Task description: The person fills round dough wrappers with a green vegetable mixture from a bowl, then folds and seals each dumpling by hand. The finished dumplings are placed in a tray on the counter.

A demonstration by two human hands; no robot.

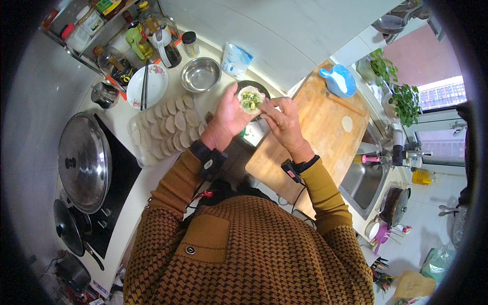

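Observation:
A round dough wrapper (245, 107) topped with chopped green and yellow filling (250, 100) lies across the fingers of my left hand (228, 114), which supports it from below. From the other side, the thumb and fingertips of my right hand (283, 117) pinch the wrapper's edge. The wrapper is still flat, with its filling exposed. Behind my hands is a dark round pan or bowl (263, 87), mostly covered by them. Left of my left wrist, folded dumplings (167, 124) sit in rows on a clear tray (134, 134).
A wooden board (293, 152) at right bears a rolling pin (345, 104), one flat wrapper (347, 124) and a blue scoop of flour (340, 82). Behind the tray stand a steel bowl (201, 75) and a floral plate (157, 89) with chopsticks. A lidded wok (84, 164) occupies the stove.

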